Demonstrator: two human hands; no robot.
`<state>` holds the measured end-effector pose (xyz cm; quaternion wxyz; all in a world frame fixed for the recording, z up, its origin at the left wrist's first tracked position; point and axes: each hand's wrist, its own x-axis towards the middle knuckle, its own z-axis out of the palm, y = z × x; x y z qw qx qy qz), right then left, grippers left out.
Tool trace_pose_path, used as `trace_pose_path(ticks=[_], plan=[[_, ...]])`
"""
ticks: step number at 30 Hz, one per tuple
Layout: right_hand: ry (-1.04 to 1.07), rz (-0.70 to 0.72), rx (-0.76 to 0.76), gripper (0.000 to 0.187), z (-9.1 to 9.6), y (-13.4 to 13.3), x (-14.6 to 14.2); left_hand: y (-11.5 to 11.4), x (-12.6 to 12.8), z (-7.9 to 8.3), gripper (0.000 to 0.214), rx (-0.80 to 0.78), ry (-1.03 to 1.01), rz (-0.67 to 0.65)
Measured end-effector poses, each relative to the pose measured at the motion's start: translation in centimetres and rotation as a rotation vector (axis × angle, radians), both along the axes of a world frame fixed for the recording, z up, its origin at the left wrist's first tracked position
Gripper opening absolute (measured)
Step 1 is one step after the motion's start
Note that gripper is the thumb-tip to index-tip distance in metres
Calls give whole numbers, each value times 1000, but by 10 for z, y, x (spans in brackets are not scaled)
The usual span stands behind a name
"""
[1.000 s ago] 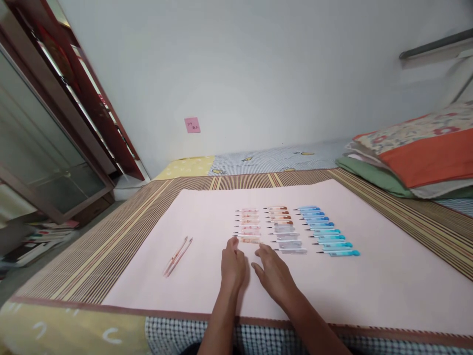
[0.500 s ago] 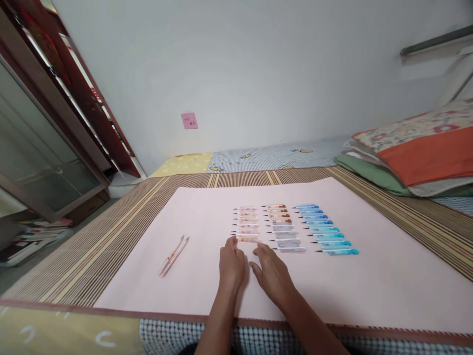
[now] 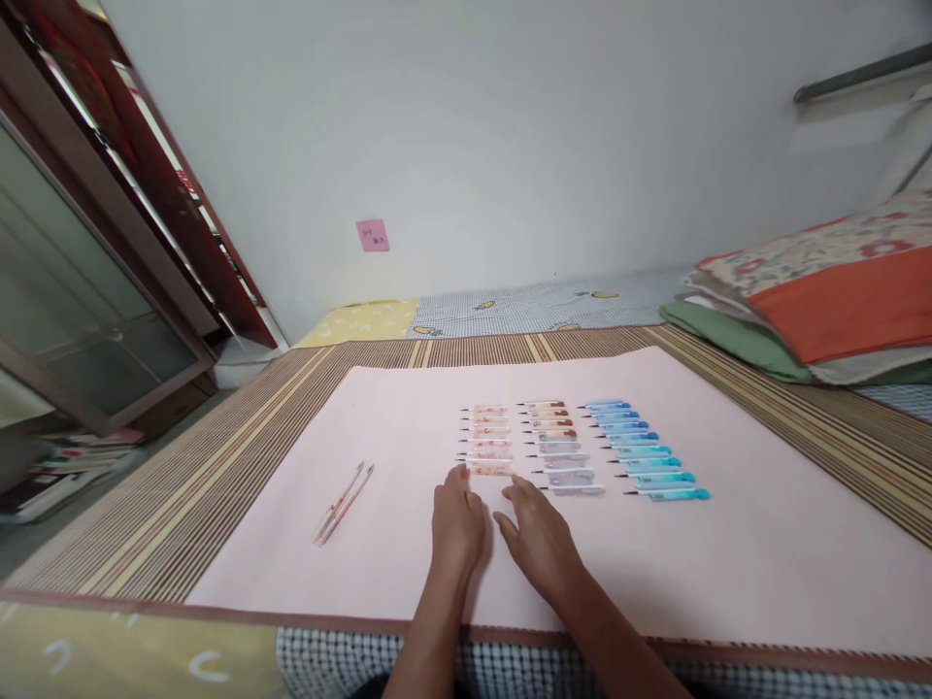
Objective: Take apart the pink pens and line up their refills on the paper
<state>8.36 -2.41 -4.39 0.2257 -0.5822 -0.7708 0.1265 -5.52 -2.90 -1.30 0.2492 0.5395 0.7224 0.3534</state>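
Note:
My left hand (image 3: 456, 524) and my right hand (image 3: 539, 539) lie flat, palms down, on a pale pink sheet (image 3: 728, 553), fingers stretched toward a pink pen (image 3: 486, 468). That pen is the nearest one of a left column of pink pens (image 3: 486, 437). My fingertips touch or nearly touch it; neither hand grips anything. To its right run a middle column of brown and grey pens (image 3: 559, 447) and a right column of blue pens (image 3: 641, 449). Two loose pink pens (image 3: 344, 503) lie apart to the left.
The sheet covers a striped mat (image 3: 182, 505) on a bed. Folded bedding with an orange pillow (image 3: 837, 301) is stacked at the right. A glass-door cabinet (image 3: 80, 291) stands at the left, books (image 3: 58, 466) on the floor below. A pink note (image 3: 373, 235) sticks to the wall.
Both hands stay at the nearest pink pen with barely any shift. The view has drifted slightly.

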Motion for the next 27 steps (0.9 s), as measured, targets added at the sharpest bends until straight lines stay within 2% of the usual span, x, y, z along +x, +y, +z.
trace_pose_path(ticks=[6,21,27], plan=[[-13,3,-11,38,3,0,-2,-1,1,0,44,29,3,-13],[-2,-15,31,34,-2,0,-3,-1,0,-4,44,37,25,-21],[16,-7,19,33,-4,1,-1,3,-6,-10,44,45,-25,3]])
